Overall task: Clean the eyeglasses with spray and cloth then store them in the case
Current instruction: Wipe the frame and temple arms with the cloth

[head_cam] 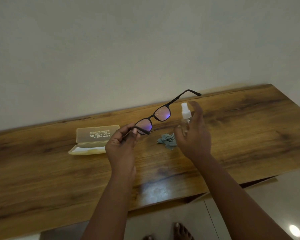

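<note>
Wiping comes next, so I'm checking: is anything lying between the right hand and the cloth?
Nothing lies between them, but the right hand is full: it holds the spray bottle. The cloth sits crumpled on the table just beside that hand, uncovered.

Wooden table (249, 129): open case (95, 140) (translucent, yellowish), crumpled cloth (167, 140) near it.

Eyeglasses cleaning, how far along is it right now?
Spraying looks done or nearly done: droplets show on the lenses of the eyeglasses, which the left hand holds up by one temple. The right hand holds the spray bottle beside them. Left to do: wiping with the cloth, lying crumpled on the table, then storing in the open case.
</note>
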